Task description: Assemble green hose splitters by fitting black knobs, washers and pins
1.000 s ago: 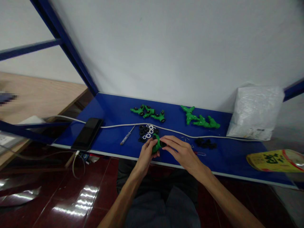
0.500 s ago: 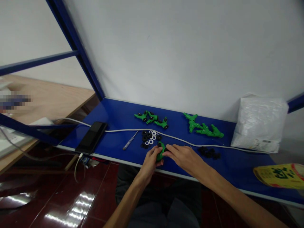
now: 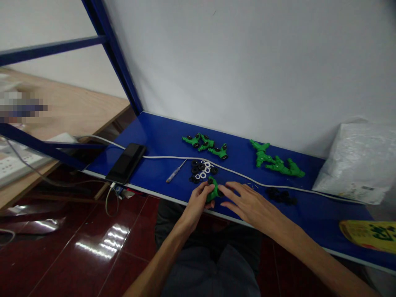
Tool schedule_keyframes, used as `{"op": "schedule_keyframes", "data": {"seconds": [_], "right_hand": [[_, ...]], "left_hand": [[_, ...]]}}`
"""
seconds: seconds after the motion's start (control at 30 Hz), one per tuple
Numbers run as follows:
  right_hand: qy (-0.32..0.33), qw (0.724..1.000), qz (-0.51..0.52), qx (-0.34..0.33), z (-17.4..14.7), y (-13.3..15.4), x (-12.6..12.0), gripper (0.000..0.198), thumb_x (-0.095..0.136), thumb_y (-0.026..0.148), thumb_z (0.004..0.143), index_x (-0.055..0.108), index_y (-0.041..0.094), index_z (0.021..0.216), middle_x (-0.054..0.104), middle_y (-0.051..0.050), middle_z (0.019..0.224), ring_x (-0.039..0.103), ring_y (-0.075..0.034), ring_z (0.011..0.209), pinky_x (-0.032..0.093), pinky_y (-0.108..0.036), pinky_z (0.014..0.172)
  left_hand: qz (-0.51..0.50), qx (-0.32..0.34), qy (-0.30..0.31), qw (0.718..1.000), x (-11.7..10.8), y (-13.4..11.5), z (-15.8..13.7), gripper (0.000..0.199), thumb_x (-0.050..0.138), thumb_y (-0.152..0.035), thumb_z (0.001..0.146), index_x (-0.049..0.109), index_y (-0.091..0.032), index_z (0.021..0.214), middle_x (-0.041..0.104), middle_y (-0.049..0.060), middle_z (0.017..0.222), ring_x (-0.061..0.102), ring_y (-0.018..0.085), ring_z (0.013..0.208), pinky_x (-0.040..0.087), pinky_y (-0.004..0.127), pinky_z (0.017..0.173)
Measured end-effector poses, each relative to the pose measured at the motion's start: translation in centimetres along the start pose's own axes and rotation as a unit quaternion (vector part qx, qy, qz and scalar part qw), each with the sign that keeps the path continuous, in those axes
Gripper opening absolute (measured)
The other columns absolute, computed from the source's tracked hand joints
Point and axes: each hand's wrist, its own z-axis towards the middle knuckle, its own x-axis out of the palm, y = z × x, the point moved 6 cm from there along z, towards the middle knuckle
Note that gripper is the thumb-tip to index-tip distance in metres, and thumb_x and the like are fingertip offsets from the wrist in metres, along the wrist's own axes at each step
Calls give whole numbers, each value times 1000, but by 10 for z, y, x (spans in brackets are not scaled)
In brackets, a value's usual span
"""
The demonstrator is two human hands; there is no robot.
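Observation:
My left hand [image 3: 198, 202] is closed around a green Y-shaped hose connector [image 3: 213, 192] with black parts, over the front edge of the blue shelf. My right hand [image 3: 244, 202] is at the connector's right side, thumb and fingers apart, a fingertip at its black end; whether it touches cannot be told. Just behind lie black rings [image 3: 195, 169] and white rings [image 3: 203, 175] in a loose group. Farther back are several green connectors with black parts [image 3: 219, 152]. Other green connectors [image 3: 261, 158], without visible black parts, lie to the right.
A screwdriver [image 3: 176, 171] and a black phone [image 3: 126, 163] lie to the left. A white cable [image 3: 235, 171] crosses the blue shelf [image 3: 161, 128]. Right are small black parts [image 3: 281, 195], thin metal pieces [image 3: 252, 185], a white plastic package [image 3: 355, 161] and a yellow bag [image 3: 368, 235].
My right hand's fingers have spread and drawn slightly away from the connector. My left hand keeps hold of it. The whole view has shifted a little.

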Motion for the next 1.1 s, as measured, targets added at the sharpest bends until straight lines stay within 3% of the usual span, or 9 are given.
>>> {"op": "schedule_keyframes", "data": {"seconds": [0.1,0.2,0.3,0.4,0.43,0.47,0.57,0.63,1.1], "right_hand": [[16,996,89,1,5,10,10,32,50,24,103,57,21,134,69,-14,118,68,-29,106,56,-46,92],[1,939,305,157,10,9,20,20,54,38,102,59,23,113,71,-8,103,69,-23,91,55,-38,81],[9,772,552,316,11,17,44,32,58,55,97,52,24,96,63,2,75,58,-14,63,46,-28,61],[46,606,703,369,19,30,66,42,57,63,93,46,24,89,59,3,69,53,-12,58,40,-25,55],[53,606,706,363,24,30,69,42,54,64,94,47,23,88,60,3,69,54,-12,57,40,-25,54],[49,652,674,344,31,25,70,42,51,63,96,49,23,87,60,2,69,55,-13,57,41,-26,54],[-21,868,431,245,54,5,58,32,46,48,102,63,20,97,66,-4,82,62,-17,69,49,-31,66],[-52,932,301,194,66,-1,56,24,50,34,101,68,20,108,67,-9,100,66,-22,86,52,-37,81],[-53,951,252,170,95,-7,74,5,64,16,92,67,18,97,61,-8,102,62,-21,91,50,-35,84]], "left_hand": [[7,-4,-18,1000,-3,2,-7,47,75,-49,81,68,-18,116,63,0,89,54,8,62,47,21,63],[57,36,-68,995,-13,1,-16,63,73,-49,84,58,-20,137,67,2,93,59,12,70,50,24,67],[161,133,-113,971,-26,-7,-26,67,68,-50,89,50,-21,147,71,4,98,64,17,83,51,27,74],[204,177,-155,950,-42,-11,-31,69,69,-49,88,50,-21,148,72,5,98,65,18,85,51,28,77],[187,171,-165,953,-47,-11,-31,71,71,-51,87,50,-20,147,72,4,96,65,17,81,52,28,74],[157,157,-176,959,-53,-10,-30,74,72,-53,84,50,-20,147,71,4,93,64,16,77,51,27,70],[39,94,-222,970,-66,-8,-28,77,77,-56,77,55,-19,142,69,3,93,62,13,70,51,24,63],[-18,68,-248,966,-71,-8,-28,72,80,-53,75,59,-20,135,69,4,100,63,11,71,53,24,66],[-75,71,-224,969,-72,-18,-24,42,79,-48,75,66,-17,101,65,2,92,59,9,69,51,21,65]]}}
